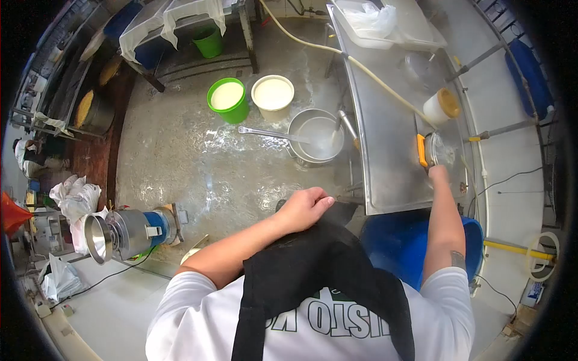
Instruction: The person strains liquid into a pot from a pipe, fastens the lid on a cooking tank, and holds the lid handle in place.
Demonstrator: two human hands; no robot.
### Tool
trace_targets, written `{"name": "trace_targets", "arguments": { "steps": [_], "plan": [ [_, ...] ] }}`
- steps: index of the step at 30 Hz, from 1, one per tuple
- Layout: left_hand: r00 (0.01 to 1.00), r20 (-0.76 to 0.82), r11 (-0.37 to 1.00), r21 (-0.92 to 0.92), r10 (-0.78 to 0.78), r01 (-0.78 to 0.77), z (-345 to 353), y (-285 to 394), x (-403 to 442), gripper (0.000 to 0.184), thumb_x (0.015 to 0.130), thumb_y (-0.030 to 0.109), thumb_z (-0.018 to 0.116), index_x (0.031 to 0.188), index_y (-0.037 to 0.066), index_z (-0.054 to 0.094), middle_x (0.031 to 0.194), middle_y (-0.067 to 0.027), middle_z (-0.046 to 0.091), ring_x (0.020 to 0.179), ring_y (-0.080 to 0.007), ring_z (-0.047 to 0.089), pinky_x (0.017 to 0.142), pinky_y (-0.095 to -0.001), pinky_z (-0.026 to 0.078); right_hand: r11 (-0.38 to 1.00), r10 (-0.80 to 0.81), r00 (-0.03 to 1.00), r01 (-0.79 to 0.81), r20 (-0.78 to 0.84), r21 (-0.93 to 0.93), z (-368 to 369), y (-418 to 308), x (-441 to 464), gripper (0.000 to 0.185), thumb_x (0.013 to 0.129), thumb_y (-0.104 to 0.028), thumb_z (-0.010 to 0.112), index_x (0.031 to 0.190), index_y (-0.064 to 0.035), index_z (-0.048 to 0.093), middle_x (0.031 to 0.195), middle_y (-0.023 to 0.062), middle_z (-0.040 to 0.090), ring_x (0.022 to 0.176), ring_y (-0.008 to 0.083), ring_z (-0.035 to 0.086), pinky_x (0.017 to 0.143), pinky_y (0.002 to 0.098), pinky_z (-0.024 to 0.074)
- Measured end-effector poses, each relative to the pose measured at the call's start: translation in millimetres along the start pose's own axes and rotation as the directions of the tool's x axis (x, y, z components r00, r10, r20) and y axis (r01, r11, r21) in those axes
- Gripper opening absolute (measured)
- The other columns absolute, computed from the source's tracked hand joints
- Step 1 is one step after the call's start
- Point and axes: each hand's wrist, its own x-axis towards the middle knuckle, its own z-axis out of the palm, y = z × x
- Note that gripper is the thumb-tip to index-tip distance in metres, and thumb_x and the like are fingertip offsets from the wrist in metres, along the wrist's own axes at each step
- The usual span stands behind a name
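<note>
My right hand [438, 173] reaches over the steel table [391, 174], its fingers closed at a round, shiny container with an orange side piece [423, 150]. The fingers are partly hidden, and I cannot make out the container's exact kind. A pale hose [385, 86] comes down across the table and ends close beside it. A white tub with a tan lid [442, 107] stands just beyond. My left hand [307, 209] rests by my lap over the black apron [313, 246], fingers curled together with nothing visible in them.
On the wet floor stand a green bucket [229, 111] and a whitish bucket [273, 108], both with pale contents. Nearby is a metal pot [334, 153] with a long-handled utensil [265, 132]. A blue barrel [391, 240] stands beneath the table's near edge; a motorised machine [129, 231] is left.
</note>
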Motion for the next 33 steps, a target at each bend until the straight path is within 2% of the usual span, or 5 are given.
{"name": "trace_targets", "arguments": {
  "steps": [19, 21, 25, 27, 33],
  "plan": [
    [1.000, -0.004, 0.999, 0.034, 0.026, -0.026, -22, -7, 22, 0.035, 0.097, 0.031, 0.059, 0.104, -0.003, 0.066, 0.087, -0.0176, 0.068, 0.080, -0.0260, 0.065, 0.074, -0.0387, 0.051, 0.995, 0.061, 0.998, -0.064, 0.035, 0.076, -2, -1, -5, 0.033, 0.084, -0.013, 0.056, 0.109, 0.0060, 0.067, 0.117, 0.0283, 0.064, 0.113, 0.0414, 0.061, 0.095, 0.0446, 0.0494],
    [1.000, 0.010, 0.999, 0.051, 0.015, -0.015, -24, 0, 22, 0.035, 0.097, 0.031, 0.059, 0.104, -0.003, 0.066, 0.087, -0.0177, 0.068, 0.080, -0.0264, 0.065, 0.074, -0.0387, 0.051, 0.996, 0.035, 0.997, -0.028, -0.074, 0.090, 4, 3, -1, 0.030, 0.082, -0.013, 0.055, 0.100, 0.0039, 0.071, 0.108, 0.0281, 0.066, 0.107, 0.0432, 0.063, 0.091, 0.0468, 0.0502],
    [1.000, 0.014, 0.999, 0.040, 0.022, -0.022, -22, 6, 21, 0.033, 0.097, 0.030, 0.060, 0.103, -0.002, 0.066, 0.087, -0.0179, 0.069, 0.080, -0.0267, 0.066, 0.074, -0.0386, 0.051, 0.994, 0.068, 0.995, -0.061, -0.075, 0.088, 10, 3, 5, 0.029, 0.081, -0.013, 0.055, 0.099, 0.0034, 0.072, 0.108, 0.0272, 0.067, 0.107, 0.0423, 0.063, 0.091, 0.0464, 0.0504],
    [1.000, 0.004, 0.999, 0.047, 0.014, -0.015, -22, 9, 20, 0.033, 0.097, 0.030, 0.060, 0.102, -0.002, 0.066, 0.087, -0.0178, 0.069, 0.080, -0.0266, 0.066, 0.074, -0.0385, 0.051, 0.999, -0.044, 0.998, 0.043, -0.041, -0.032, 16, 9, 15, 0.030, 0.081, -0.014, 0.056, 0.098, 0.0043, 0.072, 0.109, 0.0269, 0.067, 0.106, 0.0410, 0.064, 0.090, 0.0454, 0.0508],
    [1.000, -0.001, 0.999, 0.042, -0.008, 0.008, -17, 7, 19, 0.032, 0.096, 0.030, 0.061, 0.103, -0.001, 0.066, 0.087, -0.0169, 0.069, 0.081, -0.0249, 0.066, 0.076, -0.0372, 0.051, 0.997, 0.064, 0.998, -0.065, 0.024, 0.051, 1, -1, 2, 0.031, 0.083, -0.012, 0.058, 0.107, 0.0050, 0.069, 0.117, 0.0269, 0.065, 0.114, 0.0403, 0.061, 0.094, 0.0434, 0.0501]
  ]
}}
